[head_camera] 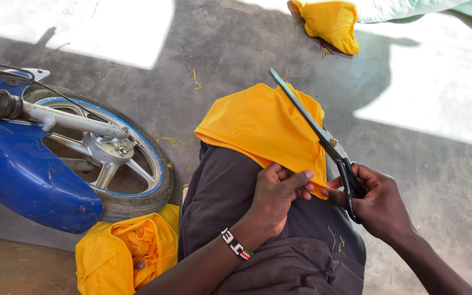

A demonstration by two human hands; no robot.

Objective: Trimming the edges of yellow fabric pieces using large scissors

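Note:
A piece of yellow cloth [260, 125] lies draped over my knee, which is clad in dark trousers [225, 191]. My left hand [277, 199] pinches the cloth's near edge against my thigh; a beaded band circles that wrist. My right hand [378, 205] grips the black handles of long scissors [315, 128]. The blades look closed and point up and away, lying over the cloth's right side. Both hands meet at the cloth's lower right corner.
A motorbike's front wheel [110, 158] with a blue mudguard [23, 175] stands at the left. A pile of yellow cloth [124, 254] lies on the concrete floor by the tyre. More yellow cloth [329, 22] lies far ahead. Yellow thread scraps dot the floor.

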